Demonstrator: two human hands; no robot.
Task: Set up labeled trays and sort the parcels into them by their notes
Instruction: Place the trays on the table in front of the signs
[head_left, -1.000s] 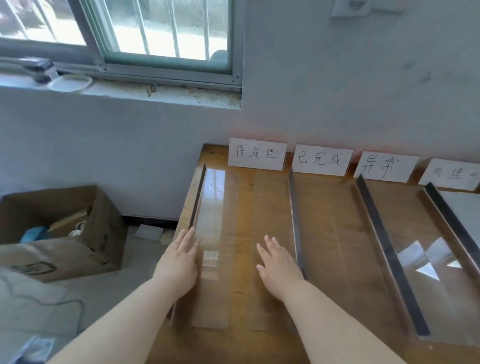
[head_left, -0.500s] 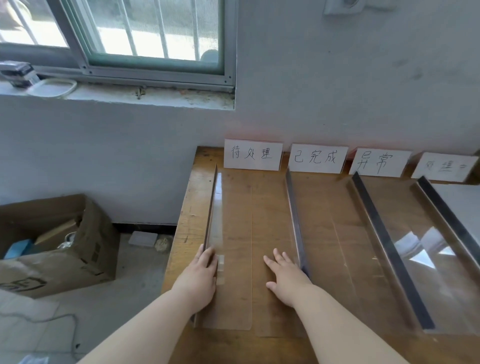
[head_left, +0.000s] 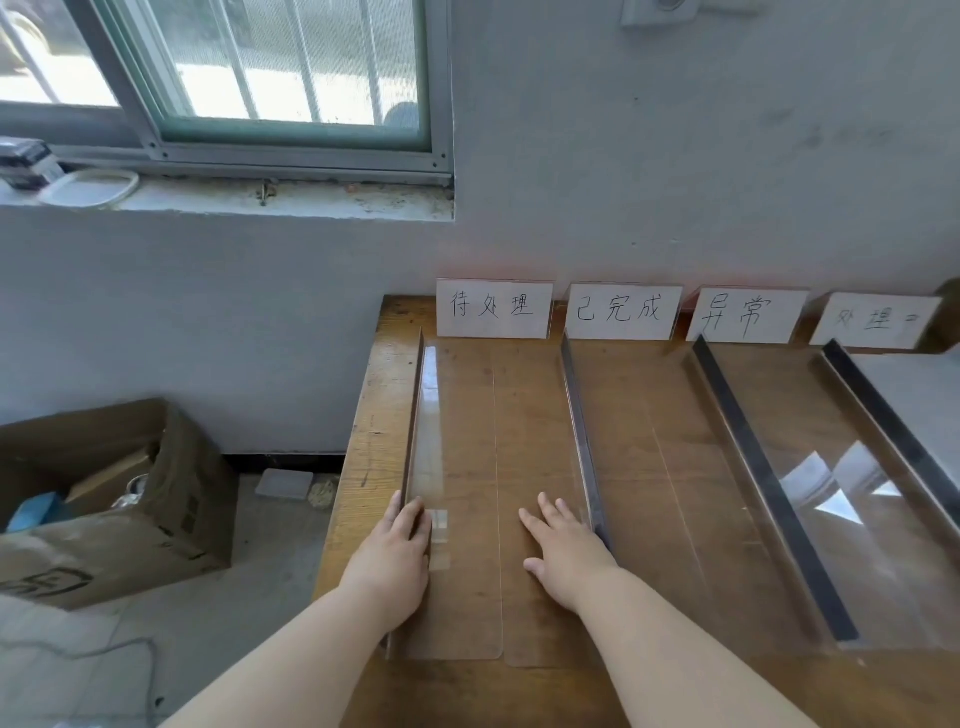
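Observation:
Several clear acrylic trays lie side by side on the wooden table (head_left: 374, 415), each under a handwritten white label card on the wall side. The leftmost tray (head_left: 467, 415) sits below the first label (head_left: 492, 307). My left hand (head_left: 397, 556) rests with straight fingers against this tray's upright left wall. My right hand (head_left: 563, 551) lies flat on the tray's floor near its right wall (head_left: 579, 415). Further labels (head_left: 621, 312) (head_left: 745, 316) (head_left: 875, 320) stand above the other trays (head_left: 675, 467) (head_left: 852, 519). No parcels are in view.
An open cardboard box (head_left: 130, 499) with items inside sits on the floor to the left of the table. A window and sill (head_left: 234, 195) with a white lid and a dark object are above. The table's left edge runs close beside my left hand.
The leftmost tray has slid right and straightened under its label, both hands moving with it. The view has shifted slightly left and closer.

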